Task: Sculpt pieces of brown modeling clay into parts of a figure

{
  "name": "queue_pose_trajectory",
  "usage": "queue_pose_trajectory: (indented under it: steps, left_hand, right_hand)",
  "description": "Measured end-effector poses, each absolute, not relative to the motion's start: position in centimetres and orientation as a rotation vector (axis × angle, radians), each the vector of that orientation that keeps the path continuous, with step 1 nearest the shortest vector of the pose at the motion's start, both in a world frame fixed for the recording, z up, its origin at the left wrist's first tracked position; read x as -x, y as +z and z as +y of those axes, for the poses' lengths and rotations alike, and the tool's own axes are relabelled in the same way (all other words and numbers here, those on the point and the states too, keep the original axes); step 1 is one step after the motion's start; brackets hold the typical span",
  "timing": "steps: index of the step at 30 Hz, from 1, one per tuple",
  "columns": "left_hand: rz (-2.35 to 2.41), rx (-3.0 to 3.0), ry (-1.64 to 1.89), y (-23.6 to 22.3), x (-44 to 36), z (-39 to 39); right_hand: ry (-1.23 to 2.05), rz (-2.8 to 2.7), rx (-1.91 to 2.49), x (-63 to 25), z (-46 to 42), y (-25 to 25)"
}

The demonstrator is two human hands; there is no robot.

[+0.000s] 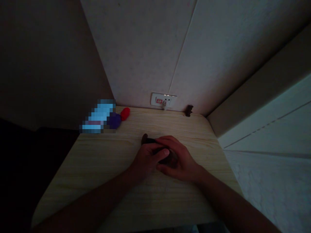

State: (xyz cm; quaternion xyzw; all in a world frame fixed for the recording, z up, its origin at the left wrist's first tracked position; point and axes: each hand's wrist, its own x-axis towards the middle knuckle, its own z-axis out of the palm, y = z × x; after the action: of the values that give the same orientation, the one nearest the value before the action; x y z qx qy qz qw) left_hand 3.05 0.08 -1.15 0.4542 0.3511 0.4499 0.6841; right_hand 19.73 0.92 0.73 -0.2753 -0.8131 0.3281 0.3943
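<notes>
Over the middle of the table, both hands close around a dark object (167, 160) whose kind I cannot make out in the dim light. My left hand (145, 161) grips its left side, the thumb lying across the top. My right hand (184, 160) curls round the right side, fingers over the back and thumb near the front. A rounded brown end (144, 138) and a short black part stick out beyond the left fingers. The rest of the object is hidden by the fingers.
The pale wooden table (97, 171) stands against a wall with a socket (164, 100). At back left lie a red lump (125, 114), a purple-blue lump (115, 120) and a blurred-out bright phone-like rectangle (98, 116). A small dark brown figure (189, 110) stands at back right.
</notes>
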Motion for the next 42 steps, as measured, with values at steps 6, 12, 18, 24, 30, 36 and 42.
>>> queue_pose_trajectory:
  steps: [6, 12, 18, 24, 30, 36, 42]
  left_hand:
    - [0.783, -0.961, 1.054, -1.29, -3.32, 0.15]
    - [0.686, -0.981, 1.005, -0.93, -3.34, 0.05]
    - [0.724, -1.046, 0.954, -0.86, -3.35, -0.13]
    - [0.757, -1.062, 0.961, -1.06, -3.42, -0.15]
    - [0.715, -1.018, 0.956, -1.56, -3.51, -0.15]
    - [0.707, -1.01, 0.951, -1.61, -3.35, -0.13]
    - [0.723, -0.992, 0.944, -1.5, -3.46, -0.07]
  right_hand:
    - [0.928, -1.855, 0.811, -20.23, 0.92, 0.77]
    - [1.085, -1.671, 0.85, -20.57, 1.23, 0.13]
    - [1.166, -1.57, 0.817, -20.76, 1.52, 0.06]
    - [1.145, -1.636, 0.802, -20.36, 1.4, 0.12]
    - [1.157, -1.603, 0.839, -20.1, 1.37, 0.08]
    - [1.196, -1.578, 0.868, -20.05, 1.41, 0.26]
    - [1.165, -1.575, 0.903, -19.96, 1.41, 0.29]
